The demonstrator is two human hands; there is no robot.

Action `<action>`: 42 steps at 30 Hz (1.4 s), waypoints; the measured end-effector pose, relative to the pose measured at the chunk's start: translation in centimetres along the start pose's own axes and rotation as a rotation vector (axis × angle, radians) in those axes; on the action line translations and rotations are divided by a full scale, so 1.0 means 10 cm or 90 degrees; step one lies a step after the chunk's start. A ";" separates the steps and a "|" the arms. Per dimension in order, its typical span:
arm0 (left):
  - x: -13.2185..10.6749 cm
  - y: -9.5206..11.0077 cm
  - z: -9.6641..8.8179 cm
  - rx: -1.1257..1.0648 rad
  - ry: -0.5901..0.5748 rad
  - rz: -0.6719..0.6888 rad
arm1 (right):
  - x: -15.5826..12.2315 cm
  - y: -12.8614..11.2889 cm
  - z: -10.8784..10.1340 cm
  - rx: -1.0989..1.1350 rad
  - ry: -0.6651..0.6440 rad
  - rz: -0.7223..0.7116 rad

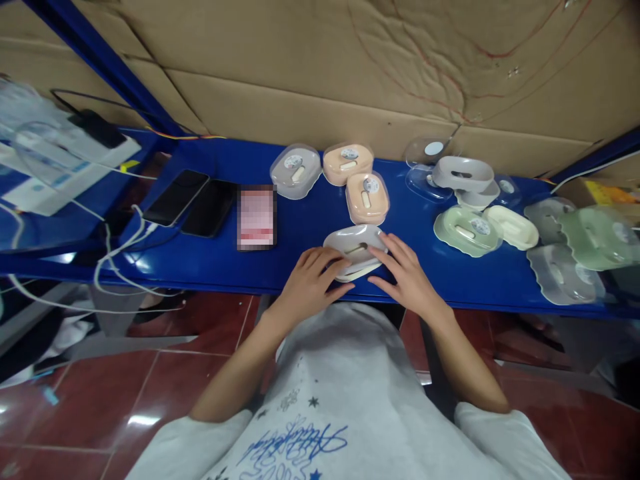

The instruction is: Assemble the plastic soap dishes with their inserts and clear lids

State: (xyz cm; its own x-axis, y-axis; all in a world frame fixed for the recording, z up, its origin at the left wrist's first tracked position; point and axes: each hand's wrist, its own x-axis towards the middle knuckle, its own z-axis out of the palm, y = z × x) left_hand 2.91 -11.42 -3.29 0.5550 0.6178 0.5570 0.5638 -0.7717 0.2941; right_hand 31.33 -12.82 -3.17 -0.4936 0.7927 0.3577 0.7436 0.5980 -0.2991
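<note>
A grey oval soap dish tray (354, 240) with a slot in its middle sits over a cream base (361, 272) near the table's front edge. My left hand (320, 280) holds it at the left side, fingers bent over the rim and thumb towards the front. At the right side, my right hand (405, 272) has its fingertips on the rim, with the thumb apart near the front. Part of the dish is hidden under the fingers. Just behind stands a peach soap dish (367, 198) under a clear lid.
Another peach soap dish (348, 165) and a grey lidded one (296, 172) stand behind. On the right are a green soap dish (467, 231), a cream tray (513, 227), stacked grey trays (465, 172) and clear lids (427, 183). Phones (177, 195) and white cables (107, 257) lie left.
</note>
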 end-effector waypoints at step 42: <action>-0.06 -0.04 0.03 -0.191 0.025 -0.157 | 0.27 -0.05 -0.32 -0.152 0.034 0.013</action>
State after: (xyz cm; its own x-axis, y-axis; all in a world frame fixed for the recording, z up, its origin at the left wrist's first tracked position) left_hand 2.52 -11.42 -3.94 0.3980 0.7890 0.4681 0.4711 -0.6136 0.6337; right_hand 31.07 -11.36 0.77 -0.4575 0.7929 0.4025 0.8420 0.5318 -0.0908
